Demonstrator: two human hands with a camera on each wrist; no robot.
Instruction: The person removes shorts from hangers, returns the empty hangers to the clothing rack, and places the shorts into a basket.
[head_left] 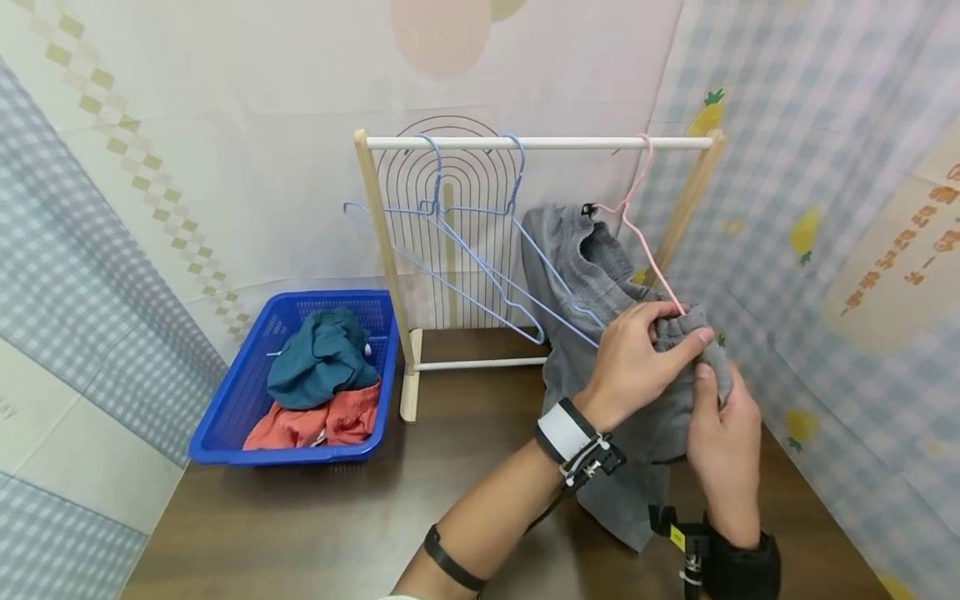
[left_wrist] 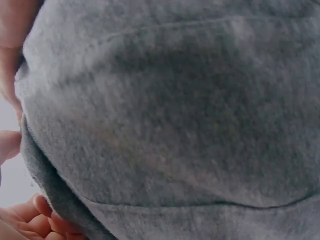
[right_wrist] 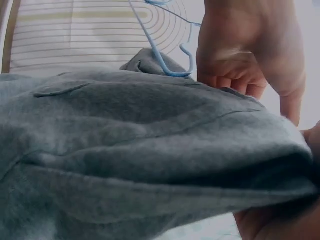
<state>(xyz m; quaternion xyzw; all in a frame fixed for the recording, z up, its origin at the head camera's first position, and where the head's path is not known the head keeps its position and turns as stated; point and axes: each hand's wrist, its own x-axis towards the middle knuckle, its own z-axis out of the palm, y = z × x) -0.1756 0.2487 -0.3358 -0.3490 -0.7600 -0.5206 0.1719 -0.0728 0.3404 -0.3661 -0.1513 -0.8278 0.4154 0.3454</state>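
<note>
Grey pants [head_left: 570,275] hang from a pink hanger [head_left: 643,242] at the right of the rack, their elastic waist gaping at the top. My left hand [head_left: 633,350] grips the waistband near the hanger's lower right end, thumb in front. Just below it, my right hand [head_left: 726,433] pinches the side of the pants between thumb and fingers. The grey cloth [left_wrist: 175,125] fills most of the left wrist view. In the right wrist view, the left hand [right_wrist: 250,45] bends over the top edge of the cloth. The hanger's right tip is hidden by cloth.
The wooden rack's white rail [head_left: 540,143] also carries two blue hangers [head_left: 480,267] left of the pants, one overlapping them. A blue basket [head_left: 206,442] on the brown table [head_left: 442,500] holds teal clothing [head_left: 322,358] and coral clothing [head_left: 300,425]. Patterned curtains enclose the table.
</note>
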